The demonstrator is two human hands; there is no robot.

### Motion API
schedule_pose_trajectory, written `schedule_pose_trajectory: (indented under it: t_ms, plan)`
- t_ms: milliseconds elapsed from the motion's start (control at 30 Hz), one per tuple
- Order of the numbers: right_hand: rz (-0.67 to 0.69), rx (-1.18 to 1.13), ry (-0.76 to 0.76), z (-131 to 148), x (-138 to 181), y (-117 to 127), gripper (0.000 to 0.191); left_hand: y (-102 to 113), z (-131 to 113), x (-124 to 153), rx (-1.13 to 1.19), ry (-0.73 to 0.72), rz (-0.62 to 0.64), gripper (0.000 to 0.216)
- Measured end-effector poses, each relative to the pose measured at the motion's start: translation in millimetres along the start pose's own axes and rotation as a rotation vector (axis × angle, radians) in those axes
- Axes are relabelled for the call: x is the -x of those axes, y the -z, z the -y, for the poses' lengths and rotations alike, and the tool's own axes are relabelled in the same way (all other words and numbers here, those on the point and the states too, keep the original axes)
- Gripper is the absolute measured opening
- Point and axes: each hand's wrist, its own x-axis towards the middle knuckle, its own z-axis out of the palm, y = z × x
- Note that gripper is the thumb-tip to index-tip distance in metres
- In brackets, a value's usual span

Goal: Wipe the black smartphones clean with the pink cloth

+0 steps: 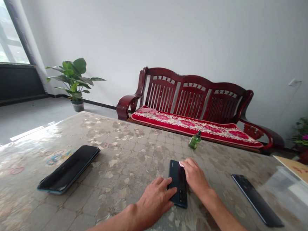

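Note:
A dark smartphone lies face down on the table in front of me, its camera lenses at the near end. From the left, my left hand grips its edge, with thumb and fingers resting on the back. At the phone's far right corner, my right hand is closed, with its fingertips pressed on the phone. Something small and pale shows at those fingertips; I cannot make out what it is. Beyond the hands, a small green bottle with a dark pointed top stands upright.
A large black tablet-like device lies at left, beside coloured rubber bands. Another dark phone lies at right, near a clear plastic sheet and yellowish board. Behind the patterned table stands a red wooden bench.

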Motion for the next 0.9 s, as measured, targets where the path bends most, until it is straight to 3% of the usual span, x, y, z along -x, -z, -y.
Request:
schedule_pose_trajectory:
  t_ms: [133, 300, 467, 600, 900]
  plan:
    - [0.014, 0.042, -0.039, 3.1, -6.4, -2.2, 0.031, 0.6, -0.5, 0.2, 0.006, 0.011, -0.002, 0.033]
    - [0.068, 0.031, 0.068, 19.3, 1.2, -0.7, 0.033, -2.8, 1.1, 0.3, 0.027, 0.022, 0.011, 0.036]
    - [0.068, 0.067, 0.012, 25.3, -21.0, -2.7, 0.029, -6.4, 1.9, 0.8, 0.046, 0.027, -0.003, 0.037]
    - [0.088, 0.03, 0.081, 23.4, -31.0, -4.7, 0.03, -8.7, 1.9, 0.9, 0.042, 0.046, -0.01, 0.039]
    - [0.051, 0.001, -0.029, 5.0, -4.1, 5.0, 0.034, -9.9, 2.1, 0.2, 0.024, 0.039, -0.021, 0.037]
